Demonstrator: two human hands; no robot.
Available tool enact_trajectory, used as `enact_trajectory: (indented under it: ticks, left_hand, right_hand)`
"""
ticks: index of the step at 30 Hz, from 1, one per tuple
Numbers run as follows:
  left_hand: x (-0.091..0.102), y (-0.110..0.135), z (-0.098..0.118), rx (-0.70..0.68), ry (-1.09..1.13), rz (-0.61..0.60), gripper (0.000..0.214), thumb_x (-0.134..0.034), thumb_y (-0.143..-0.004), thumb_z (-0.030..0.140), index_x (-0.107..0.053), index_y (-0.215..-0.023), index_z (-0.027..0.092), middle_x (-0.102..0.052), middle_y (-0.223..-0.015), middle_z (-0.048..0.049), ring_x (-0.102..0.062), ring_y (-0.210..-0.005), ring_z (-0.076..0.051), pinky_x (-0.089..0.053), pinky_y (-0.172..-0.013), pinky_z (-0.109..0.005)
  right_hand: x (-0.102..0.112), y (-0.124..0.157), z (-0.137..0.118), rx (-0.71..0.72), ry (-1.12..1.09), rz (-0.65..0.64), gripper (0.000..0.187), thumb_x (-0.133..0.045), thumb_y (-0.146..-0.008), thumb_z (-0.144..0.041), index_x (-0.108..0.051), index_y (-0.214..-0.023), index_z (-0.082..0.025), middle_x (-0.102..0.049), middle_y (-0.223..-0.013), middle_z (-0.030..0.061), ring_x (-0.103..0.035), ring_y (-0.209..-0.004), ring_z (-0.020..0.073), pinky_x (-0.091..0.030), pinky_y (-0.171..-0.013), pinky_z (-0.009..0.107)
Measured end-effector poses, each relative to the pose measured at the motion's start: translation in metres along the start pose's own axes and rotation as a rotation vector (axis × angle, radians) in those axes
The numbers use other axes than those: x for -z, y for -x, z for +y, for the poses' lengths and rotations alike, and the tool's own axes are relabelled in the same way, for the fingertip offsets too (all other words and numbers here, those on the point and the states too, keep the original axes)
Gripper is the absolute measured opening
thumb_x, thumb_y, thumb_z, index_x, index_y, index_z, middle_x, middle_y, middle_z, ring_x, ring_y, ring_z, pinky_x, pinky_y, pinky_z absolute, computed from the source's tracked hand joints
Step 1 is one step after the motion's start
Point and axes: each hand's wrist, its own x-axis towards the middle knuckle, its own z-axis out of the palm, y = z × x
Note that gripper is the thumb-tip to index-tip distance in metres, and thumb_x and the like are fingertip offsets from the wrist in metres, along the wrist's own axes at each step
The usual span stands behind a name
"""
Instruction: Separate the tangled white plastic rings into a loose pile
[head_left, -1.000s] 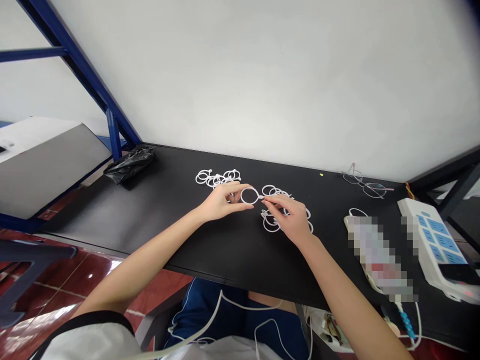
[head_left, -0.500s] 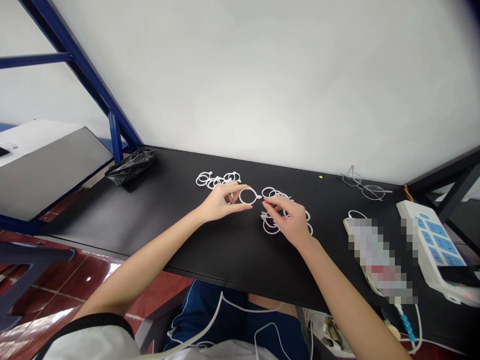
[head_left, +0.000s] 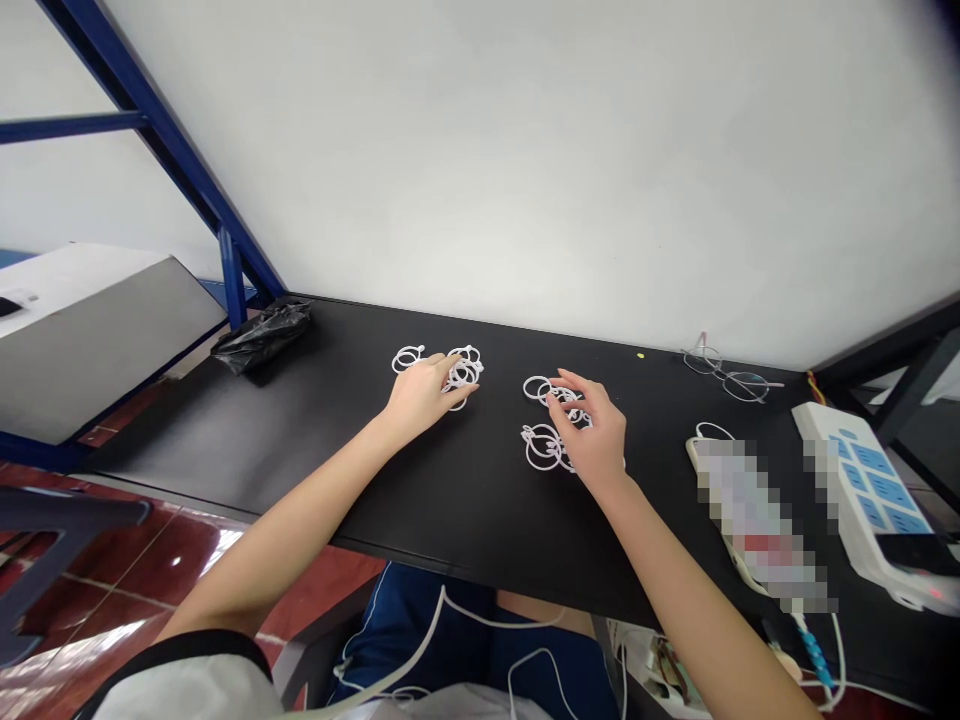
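Note:
Two heaps of white plastic rings lie on the black table (head_left: 315, 440). My left hand (head_left: 421, 396) lies low on the table, its fingers stretched out and touching the left heap of rings (head_left: 459, 370); I see nothing gripped in it. My right hand (head_left: 594, 432) hovers over the right heap of rings (head_left: 546, 446), fingers spread, with the fingertips reaching the far rings of that heap (head_left: 537, 386). It holds nothing.
A crumpled black bag (head_left: 262, 332) lies at the table's far left. Wire-framed glasses (head_left: 731, 372) rest by the wall on the right. A white power strip with blue sockets (head_left: 870, 490) and a blurred object (head_left: 757, 520) sit at the right. A blue metal frame (head_left: 180, 170) stands on the left.
The single ring held up between both hands is gone from the air. My left hand moved back and down onto the left heap. My right hand moved forward over the right heap.

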Motion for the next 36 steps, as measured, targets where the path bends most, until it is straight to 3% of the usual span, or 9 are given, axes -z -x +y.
enact_trajectory:
  ticks: [8,26,32,36]
  left_hand:
    - [0.0007,-0.0006,0.0,0.03,-0.084,-0.082,0.042,-0.058,-0.088,0.05,-0.063,-0.115,0.018,-0.063,-0.079,-0.0027,-0.061,-0.074,-0.018,-0.034,-0.056,-0.024]
    - [0.0017,-0.0002,-0.001,0.042,-0.107,-0.12,0.039,-0.059,-0.087,0.049,-0.063,-0.108,0.016,-0.064,-0.079,-0.0045,-0.063,-0.078,-0.022,-0.038,-0.057,-0.025]
    - [0.0005,0.0,-0.0006,0.03,-0.093,-0.093,0.043,-0.06,-0.087,0.049,-0.063,-0.113,0.015,-0.063,-0.077,-0.0038,-0.061,-0.075,-0.021,-0.035,-0.056,-0.025]
    - [-0.0028,0.0007,0.0005,-0.045,0.018,-0.023,0.047,-0.058,-0.089,0.046,-0.059,-0.123,0.013,-0.059,-0.073,-0.002,-0.057,-0.069,-0.018,-0.037,-0.059,-0.025]
  right_hand:
    - [-0.0004,0.0005,0.0007,-0.021,-0.008,-0.002,0.032,-0.063,-0.085,-0.022,-0.062,-0.117,-0.022,-0.071,-0.102,0.0069,-0.069,-0.088,0.0207,-0.061,-0.069,0.035]
    - [-0.0013,0.0021,0.0034,-0.045,-0.017,-0.028,0.035,-0.062,-0.086,-0.026,-0.06,-0.121,-0.023,-0.071,-0.103,0.0078,-0.069,-0.087,0.0211,-0.061,-0.07,0.036]
    - [-0.0006,0.0014,0.0011,-0.037,-0.002,-0.038,0.032,-0.062,-0.087,-0.026,-0.061,-0.118,-0.023,-0.071,-0.102,0.0073,-0.069,-0.087,0.0213,-0.06,-0.069,0.036]
    - [-0.0006,0.0004,0.0021,-0.015,0.058,-0.086,0.018,-0.061,-0.087,-0.027,-0.067,-0.104,-0.023,-0.071,-0.101,0.0072,-0.067,-0.089,0.0228,-0.059,-0.071,0.038]
